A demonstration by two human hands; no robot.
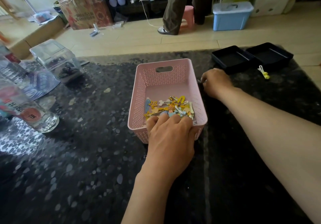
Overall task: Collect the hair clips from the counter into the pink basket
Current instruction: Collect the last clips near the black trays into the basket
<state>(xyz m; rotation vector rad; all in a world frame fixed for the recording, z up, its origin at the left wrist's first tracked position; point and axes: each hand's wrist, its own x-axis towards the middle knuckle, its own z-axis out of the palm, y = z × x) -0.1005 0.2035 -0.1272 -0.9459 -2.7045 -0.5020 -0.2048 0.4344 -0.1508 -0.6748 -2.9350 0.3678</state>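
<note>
The pink basket (144, 88) stands mid-counter on the dark speckled counter (86, 154). Several coloured hair clips (171, 108) lie in a heap at its near end. My left hand (171, 136) grips the basket's near rim, fingers curled over the edge into the basket. My right hand (216, 83) rests on the counter just right of the basket, fingers pinched around a small dark thing that is mostly hidden; I cannot tell what it is. One yellow and white hair clip (263, 72) lies on the counter at the far right.
Two black trays (231, 58) sit at the counter's far right edge. A clear plastic box (55, 55), bottles and a glass jar (43, 119) stand at the left. A person's legs (173, 6), a pink stool and a blue bin are on the floor beyond.
</note>
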